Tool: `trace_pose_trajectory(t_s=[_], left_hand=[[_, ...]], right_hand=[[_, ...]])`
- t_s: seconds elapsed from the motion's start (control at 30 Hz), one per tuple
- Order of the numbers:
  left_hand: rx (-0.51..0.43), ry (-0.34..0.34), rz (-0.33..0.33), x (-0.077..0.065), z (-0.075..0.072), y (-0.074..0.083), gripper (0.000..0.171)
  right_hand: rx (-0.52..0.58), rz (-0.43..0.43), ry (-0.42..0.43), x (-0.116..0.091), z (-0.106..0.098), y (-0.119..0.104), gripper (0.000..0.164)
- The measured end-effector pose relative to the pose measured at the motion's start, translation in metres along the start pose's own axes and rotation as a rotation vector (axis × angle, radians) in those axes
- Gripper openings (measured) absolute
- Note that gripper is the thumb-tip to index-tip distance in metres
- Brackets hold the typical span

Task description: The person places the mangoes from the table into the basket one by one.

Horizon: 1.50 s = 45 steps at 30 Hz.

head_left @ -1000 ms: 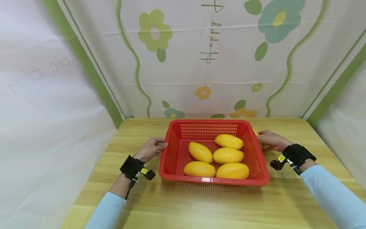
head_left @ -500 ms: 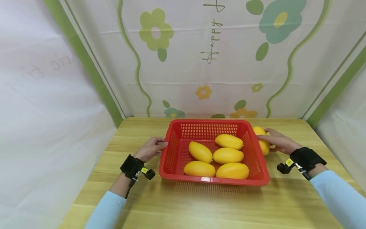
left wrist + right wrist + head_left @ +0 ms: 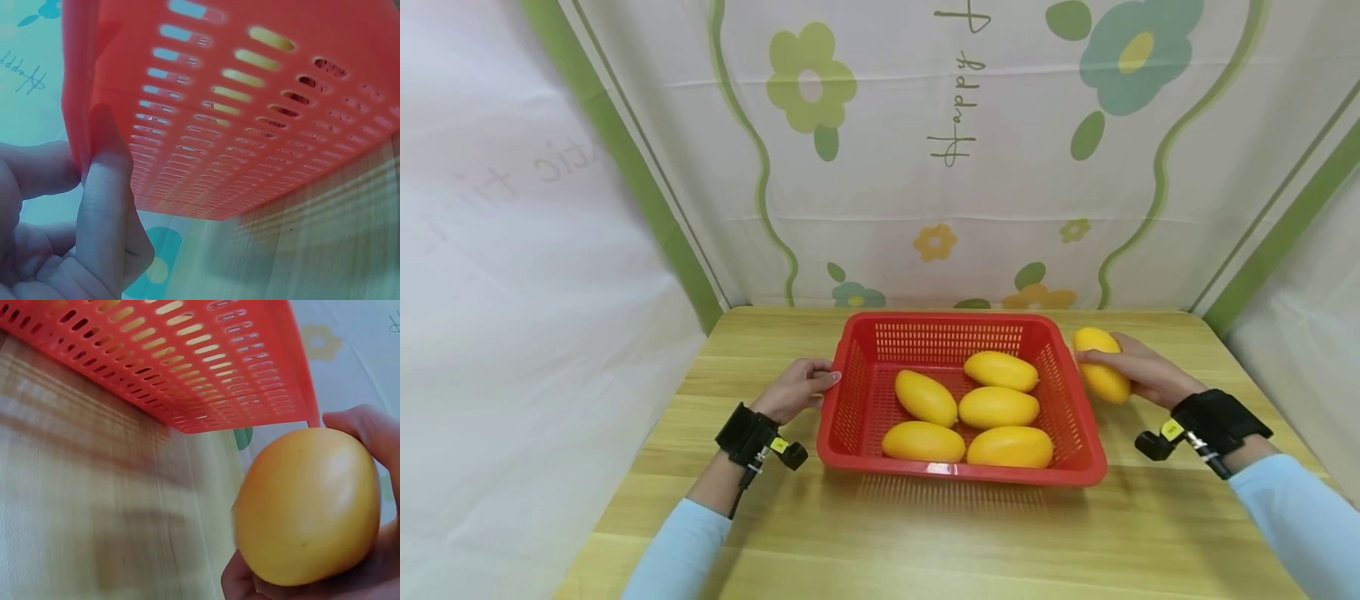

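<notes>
A red plastic basket (image 3: 887, 471) with slotted walls stands on the table, several yellow mangoes (image 3: 1000, 409) lying inside it. At its left rim is my left hand (image 3: 795, 392); in the left wrist view the thumb and a finger (image 3: 106, 200) pinch the rim from both sides. Just beyond the basket's right side, my right hand (image 3: 1150, 371) grips another mango (image 3: 1103, 379), thumb across its upper side. The right wrist view shows this mango (image 3: 309, 506) end-on, fingers curled round it and apart from the basket wall (image 3: 206, 369).
The wooden table (image 3: 925, 550) extends in front of the basket and to both sides. A white cloth with printed flowers (image 3: 811, 79) hangs behind the table, and more white cloth (image 3: 535, 333) hangs at the left and right.
My right hand has drawn the mango out from behind the basket's right wall, moving right, so more of it shows. The left hand and the basket stay where they were.
</notes>
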<state>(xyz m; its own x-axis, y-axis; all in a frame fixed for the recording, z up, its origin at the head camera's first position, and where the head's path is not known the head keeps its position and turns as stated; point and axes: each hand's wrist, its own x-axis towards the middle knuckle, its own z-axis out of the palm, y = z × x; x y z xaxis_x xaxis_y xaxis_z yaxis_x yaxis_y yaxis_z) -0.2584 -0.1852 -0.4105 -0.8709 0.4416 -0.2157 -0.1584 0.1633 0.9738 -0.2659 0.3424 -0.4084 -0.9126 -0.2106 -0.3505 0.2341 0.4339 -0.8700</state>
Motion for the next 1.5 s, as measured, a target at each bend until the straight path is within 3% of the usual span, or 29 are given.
trace_pose_trajectory(t_s=[0.23, 0.53, 0.73, 1.07, 1.5], left_hand=[[0.003, 0.008, -0.006, 0.000, 0.000, -0.001, 0.034], [0.007, 0.013, -0.008, 0.001, 0.000, -0.002, 0.035], [-0.007, 0.000, 0.002, 0.001, 0.000, -0.002, 0.036], [0.000, -0.003, 0.009, 0.002, -0.001, -0.003, 0.034], [0.002, 0.003, 0.005, 0.001, 0.000, -0.003, 0.037]], right_hand=[[-0.016, -0.030, 0.030, -0.005, -0.001, -0.005, 0.069], [0.115, -0.093, -0.083, -0.014, 0.000, -0.019, 0.043], [0.044, -0.103, -0.107, -0.021, -0.001, -0.025, 0.057], [-0.029, -0.111, -0.070, -0.023, -0.001, -0.038, 0.069], [-0.109, -0.167, -0.091, -0.025, 0.013, -0.069, 0.068]])
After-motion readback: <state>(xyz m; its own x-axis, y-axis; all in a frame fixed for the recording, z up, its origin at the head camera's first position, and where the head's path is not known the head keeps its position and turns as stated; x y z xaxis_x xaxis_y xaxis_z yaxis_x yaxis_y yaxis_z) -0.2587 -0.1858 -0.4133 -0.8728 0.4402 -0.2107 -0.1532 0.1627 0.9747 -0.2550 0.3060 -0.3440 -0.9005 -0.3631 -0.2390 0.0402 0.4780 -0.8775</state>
